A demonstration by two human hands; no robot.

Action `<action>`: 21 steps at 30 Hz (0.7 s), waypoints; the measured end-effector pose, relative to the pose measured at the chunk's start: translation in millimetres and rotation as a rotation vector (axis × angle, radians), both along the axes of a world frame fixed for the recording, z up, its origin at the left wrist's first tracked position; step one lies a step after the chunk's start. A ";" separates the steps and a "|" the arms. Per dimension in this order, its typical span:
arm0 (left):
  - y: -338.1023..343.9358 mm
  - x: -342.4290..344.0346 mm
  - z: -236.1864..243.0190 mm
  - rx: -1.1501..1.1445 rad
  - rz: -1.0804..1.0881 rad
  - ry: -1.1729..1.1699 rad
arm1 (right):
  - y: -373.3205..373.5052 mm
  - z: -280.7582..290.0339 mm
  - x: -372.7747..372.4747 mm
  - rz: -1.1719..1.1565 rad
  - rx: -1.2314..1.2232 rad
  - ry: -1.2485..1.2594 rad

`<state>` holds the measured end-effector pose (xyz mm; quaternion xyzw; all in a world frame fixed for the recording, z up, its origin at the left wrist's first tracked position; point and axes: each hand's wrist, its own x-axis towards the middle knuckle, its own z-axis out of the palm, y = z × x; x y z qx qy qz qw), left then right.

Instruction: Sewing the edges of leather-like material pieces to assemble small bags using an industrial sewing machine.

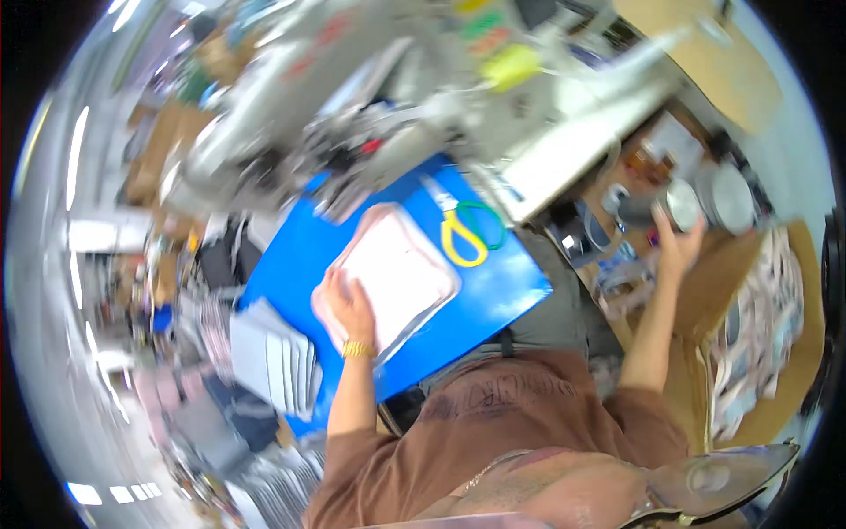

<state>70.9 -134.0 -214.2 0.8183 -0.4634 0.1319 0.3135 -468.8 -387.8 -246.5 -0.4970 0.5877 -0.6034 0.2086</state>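
Observation:
A white panel with rounded corners and a pink edge [401,264], seemingly fabric, lies on a blue work surface [476,326]. My left hand [350,304] has its left edge, fingers bent against it and a bracelet at the wrist. Just beyond the panel, scissors [463,234] with one yellow and one green handle rest on the blue surface. Off to the right, my right hand [679,245] closes its fingertips on the end of a grey cylinder [680,205]. Blur hides what kind of cylinder it is. A second, wider grey round thing [730,199] stands beside it.
A pale sewing machine [264,106] rises beyond the blue surface, blurred. Grey flat pieces [269,357] are stacked at its left edge. An open cardboard box [806,353] of printed fabric pieces is near my right forearm. Small items crowd a brown shelf [648,159].

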 end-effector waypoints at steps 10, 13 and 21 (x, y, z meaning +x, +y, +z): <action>14.8 -159.7 88.1 -0.164 -0.800 0.423 | 133.5 153.7 101.8 0.940 -0.042 0.063; 27.0 -201.0 100.1 -0.162 -0.920 0.551 | 166.7 171.5 152.8 1.128 -0.054 0.251; 85.7 -178.0 92.1 -0.352 -0.690 1.123 | 230.7 146.0 215.1 1.550 0.207 0.063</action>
